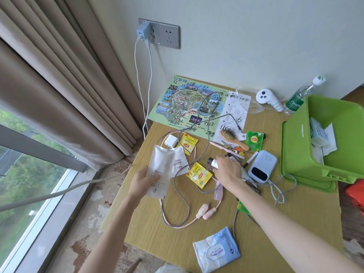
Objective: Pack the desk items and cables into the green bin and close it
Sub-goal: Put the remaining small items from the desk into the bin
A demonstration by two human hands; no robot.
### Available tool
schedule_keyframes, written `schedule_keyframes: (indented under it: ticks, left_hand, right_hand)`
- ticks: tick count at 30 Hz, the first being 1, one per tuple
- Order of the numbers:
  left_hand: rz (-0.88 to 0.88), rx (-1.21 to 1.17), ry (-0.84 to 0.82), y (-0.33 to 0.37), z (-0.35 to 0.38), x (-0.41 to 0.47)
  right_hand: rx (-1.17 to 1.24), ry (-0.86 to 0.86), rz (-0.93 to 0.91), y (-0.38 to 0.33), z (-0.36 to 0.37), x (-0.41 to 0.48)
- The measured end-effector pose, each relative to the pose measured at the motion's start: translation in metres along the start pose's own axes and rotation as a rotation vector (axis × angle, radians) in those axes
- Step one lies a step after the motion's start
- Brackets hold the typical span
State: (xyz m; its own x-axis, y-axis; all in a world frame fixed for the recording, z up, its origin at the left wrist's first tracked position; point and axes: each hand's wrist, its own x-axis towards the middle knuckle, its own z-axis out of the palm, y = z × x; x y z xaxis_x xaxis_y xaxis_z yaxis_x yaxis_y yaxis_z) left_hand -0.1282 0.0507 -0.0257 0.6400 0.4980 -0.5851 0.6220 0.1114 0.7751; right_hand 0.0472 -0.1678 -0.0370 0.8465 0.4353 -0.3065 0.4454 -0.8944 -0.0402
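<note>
My left grip pinches flat white paper sachets at lower centre, gathered for one carry, I judge. My right grip closes round a small white tube with a dark cap. Farther right, the open green plastic bin sits on the tabletop.

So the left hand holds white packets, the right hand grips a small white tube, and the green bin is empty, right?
Not quite. The head view shows the green bin already holds pale packs and paper; it is not empty. The rest stands: the left hand holds the white packets and the right hand grips the small white tube.
</note>
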Motion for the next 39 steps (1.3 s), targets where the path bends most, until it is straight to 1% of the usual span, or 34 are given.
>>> schedule_keyframes:
  ticks: [2, 5, 8, 11, 13, 18, 21, 24, 27, 31, 34, 37, 39]
  left_hand:
    - [0.017, -0.055, -0.018, 0.008, 0.0, 0.002]
    - [-0.007, -0.127, 0.004, 0.016, 0.006, 0.009]
    - [-0.05, -0.114, 0.023, 0.02, 0.013, 0.018]
    - [-0.062, -0.014, -0.006, 0.022, 0.023, 0.025]
    - [-0.06, 0.057, 0.021, 0.02, 0.032, 0.034]
    - [-0.04, 0.276, 0.134, 0.02, 0.053, 0.05]
    - [-0.078, 0.377, 0.206, 0.021, 0.065, 0.051]
    - [-0.108, 0.466, 0.236, 0.022, 0.077, 0.052]
    - [-0.147, 0.46, 0.261, 0.028, 0.089, 0.054]
    - [-0.138, 0.507, 0.29, 0.037, 0.103, 0.06]
    - [-0.193, 0.551, 0.281, 0.039, 0.106, 0.069]
    - [-0.29, 0.438, 0.262, 0.038, 0.105, 0.081]
    - [-0.323, 0.357, 0.224, 0.035, 0.102, 0.089]
  right_hand:
    - [0.008, 0.021, 0.038, 0.005, -0.001, -0.001]
    - [-0.015, 0.059, 0.069, 0.006, -0.002, -0.001]
    - [-0.008, 0.113, 0.002, -0.001, 0.001, -0.001]
    - [0.069, 0.076, -0.09, -0.018, 0.007, -0.001]
    - [0.064, 0.022, -0.109, -0.029, 0.013, -0.001]
    - [-0.015, -0.061, -0.065, -0.043, 0.03, -0.005]
    - [0.013, -0.046, -0.027, -0.044, 0.036, -0.007]
    - [0.069, -0.033, -0.006, -0.043, 0.035, -0.009]
    - [0.15, -0.016, 0.031, -0.037, 0.031, -0.01]
    - [0.192, 0.016, 0.071, -0.029, 0.026, -0.012]
    - [0.244, 0.038, 0.068, -0.024, 0.025, -0.014]
    - [0.318, 0.063, 0.054, -0.02, 0.02, -0.014]
    - [0.36, 0.071, 0.043, -0.019, 0.014, -0.01]
